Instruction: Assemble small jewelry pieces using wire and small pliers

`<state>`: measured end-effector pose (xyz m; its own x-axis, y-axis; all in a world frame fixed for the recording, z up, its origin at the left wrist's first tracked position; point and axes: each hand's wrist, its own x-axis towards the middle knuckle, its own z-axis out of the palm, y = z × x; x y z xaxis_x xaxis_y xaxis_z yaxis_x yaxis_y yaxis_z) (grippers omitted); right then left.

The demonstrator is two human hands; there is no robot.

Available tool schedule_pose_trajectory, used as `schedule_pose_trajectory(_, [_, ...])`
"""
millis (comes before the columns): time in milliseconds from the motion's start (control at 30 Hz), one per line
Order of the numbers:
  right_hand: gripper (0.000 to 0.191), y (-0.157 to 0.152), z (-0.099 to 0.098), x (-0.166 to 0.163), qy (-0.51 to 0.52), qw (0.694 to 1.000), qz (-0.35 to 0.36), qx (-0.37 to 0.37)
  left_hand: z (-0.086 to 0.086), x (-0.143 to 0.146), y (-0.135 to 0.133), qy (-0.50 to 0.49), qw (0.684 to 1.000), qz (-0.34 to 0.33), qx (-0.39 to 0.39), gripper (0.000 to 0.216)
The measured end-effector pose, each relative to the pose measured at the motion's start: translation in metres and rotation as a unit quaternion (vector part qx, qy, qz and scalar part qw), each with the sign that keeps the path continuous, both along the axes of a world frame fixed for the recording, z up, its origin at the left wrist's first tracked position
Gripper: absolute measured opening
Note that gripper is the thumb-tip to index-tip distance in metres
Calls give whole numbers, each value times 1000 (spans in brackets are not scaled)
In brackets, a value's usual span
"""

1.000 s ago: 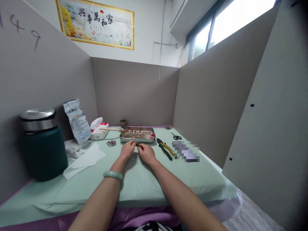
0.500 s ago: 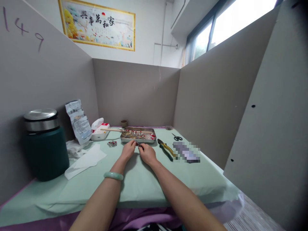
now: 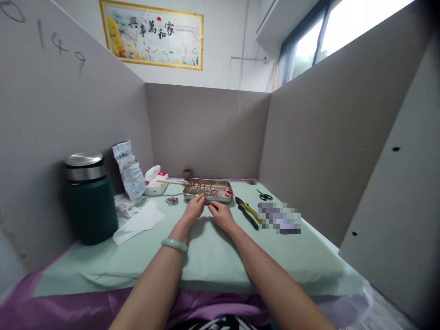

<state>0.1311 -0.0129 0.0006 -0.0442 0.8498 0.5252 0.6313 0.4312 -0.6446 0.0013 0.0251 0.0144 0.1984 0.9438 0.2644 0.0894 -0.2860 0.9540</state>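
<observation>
My left hand (image 3: 195,207) is pinched on something too small to make out, just in front of the near rim of a metal tray (image 3: 220,200). Close beside it, my right hand (image 3: 222,215) grips a thin dark tool (image 3: 212,205) whose tip points at the left fingertips. The tool's kind is not clear, as the fingers cover most of it. Red and gold bits like beads lie in the tray, and a thin wooden stick (image 3: 168,182) rests across it. A small heap of red and silvery pieces (image 3: 172,201) sits left of the tray.
Yellow-green pliers (image 3: 248,213), black scissors (image 3: 265,196) and a blurred-out flat object (image 3: 280,218) lie on the right. On the left stand a dark green canister (image 3: 91,206), a pouch (image 3: 129,169), a tissue pack (image 3: 156,182) and white paper (image 3: 140,223). Grey partitions (image 3: 206,133) enclose the table.
The view has turned slightly left, so everything appears shifted to the right. Both hands stay together by the tray, with the fingers still closed.
</observation>
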Motion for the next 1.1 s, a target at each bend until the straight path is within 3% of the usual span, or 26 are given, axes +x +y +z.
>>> schedule_pose_trajectory(100, [31, 5, -1, 3, 41, 998, 44, -10, 3, -2, -4, -57, 996, -66, -34, 27])
schedule_pose_trajectory(267, [30, 4, 1, 3, 87, 993, 81, -24, 6, -6, -8, -101, 985, -122, -69, 32])
schedule_pose_trajectory(500, [28, 0, 4, 1, 143, 981, 111, -70, 4, -9, -7, -134, 975, -133, -118, 27])
schedule_pose_trajectory(733, [29, -4, 8, 2, 202, 960, 148, -129, 7, -10, -7, -161, 969, -149, -115, 24])
schedule_pose_trajectory(1100, [35, 1, 5, 1, 168, 980, 90, -56, 7, -11, -5, -160, 971, -134, -117, 18])
